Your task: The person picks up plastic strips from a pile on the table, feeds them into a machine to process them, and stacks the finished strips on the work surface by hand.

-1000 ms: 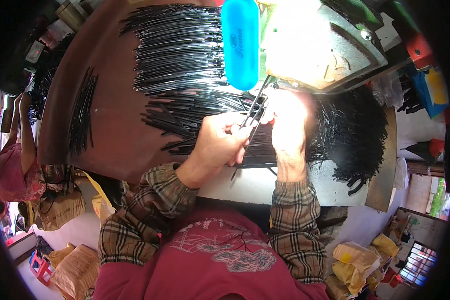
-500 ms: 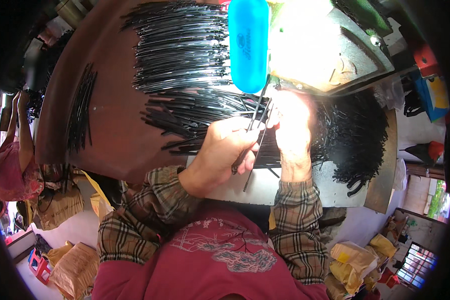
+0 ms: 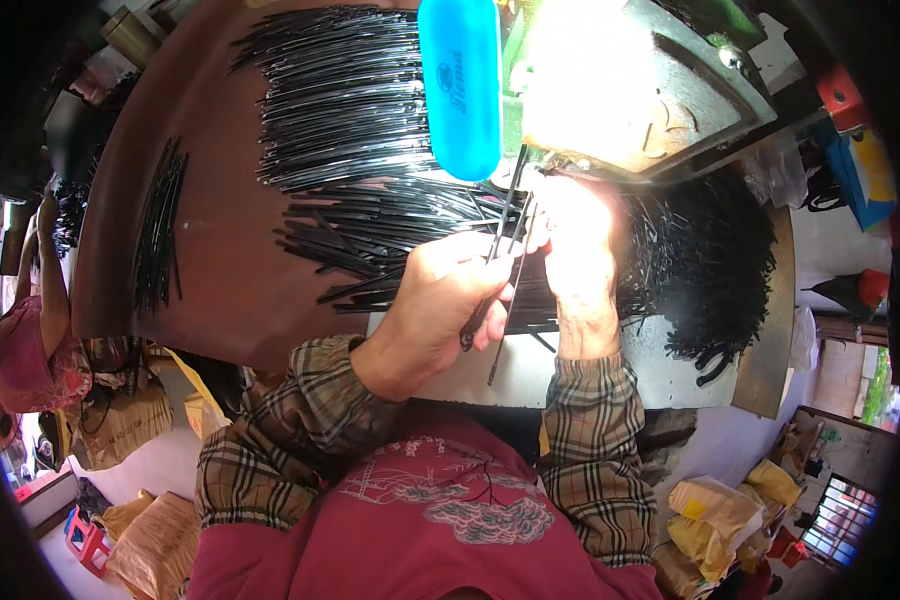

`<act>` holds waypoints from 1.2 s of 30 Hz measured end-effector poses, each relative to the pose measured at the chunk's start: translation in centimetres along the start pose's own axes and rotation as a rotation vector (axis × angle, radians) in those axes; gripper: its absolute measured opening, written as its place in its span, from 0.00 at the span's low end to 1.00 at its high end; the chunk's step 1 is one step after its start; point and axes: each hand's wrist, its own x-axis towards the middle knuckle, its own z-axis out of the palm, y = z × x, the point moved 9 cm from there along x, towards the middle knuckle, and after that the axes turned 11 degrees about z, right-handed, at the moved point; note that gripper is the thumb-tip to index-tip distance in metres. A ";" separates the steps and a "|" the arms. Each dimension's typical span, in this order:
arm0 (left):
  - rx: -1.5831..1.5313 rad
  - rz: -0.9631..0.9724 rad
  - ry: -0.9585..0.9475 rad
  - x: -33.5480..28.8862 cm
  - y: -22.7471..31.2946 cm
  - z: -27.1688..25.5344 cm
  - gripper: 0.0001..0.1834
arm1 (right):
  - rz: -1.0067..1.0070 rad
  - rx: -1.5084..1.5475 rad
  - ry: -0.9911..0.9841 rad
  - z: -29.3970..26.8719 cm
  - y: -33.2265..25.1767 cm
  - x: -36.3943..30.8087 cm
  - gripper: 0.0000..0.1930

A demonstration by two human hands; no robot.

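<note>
Thin black strips (image 3: 501, 345) slant through the fingers of my left hand (image 3: 410, 315), which is closed around them. Their upper ends reach up below a blue rounded cover (image 3: 460, 95). My right hand (image 3: 582, 255) is beside it, its fingers pinched together at the upper part of a strip. Strong glare washes out those fingertips. Above my right hand is a brightly lit metal machine (image 3: 705, 95) with green parts. A loose pile of black strips (image 3: 355, 225) lies behind my left hand.
On the brown tabletop (image 3: 225, 270) lie a dense row of strips (image 3: 340, 110) and a small bundle (image 3: 158, 230). A large heap of strips (image 3: 720, 270) covers the right side. A pale plate (image 3: 625, 378) forms the near edge. Another person (image 3: 32, 345) is at far left; paper sacks (image 3: 155, 550) stand below.
The machine and blue cover have shifted slightly left in the picture as the view moves. Both hands keep nearly the same grip; the strips' upper ends have spread a little.
</note>
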 end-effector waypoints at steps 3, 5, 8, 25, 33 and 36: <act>0.043 0.005 -0.041 0.0 0.3 -0.1 0.10 | 0.000 -0.050 -0.029 0.4 0.2 0.2 0.10; 0.121 0.019 -0.035 0.2 0.3 -0.9 0.09 | -0.042 -0.090 -0.037 1.0 0.2 0.3 0.10; 0.215 0.059 0.035 0.5 -0.2 -1.6 0.07 | -0.019 -0.068 -0.048 1.7 -0.2 0.0 0.08; 2.244 0.657 0.959 -12.8 19.1 -27.1 0.23 | -0.656 -0.370 -0.001 6.8 -13.3 -13.9 0.20; 2.374 0.825 1.113 -14.1 20.1 -23.7 0.13 | -0.515 -0.355 -0.367 8.4 -16.3 -15.7 0.25; 2.378 0.841 1.092 -14.1 19.6 -23.7 0.13 | -0.394 -0.322 -0.359 7.6 -17.8 -15.8 0.17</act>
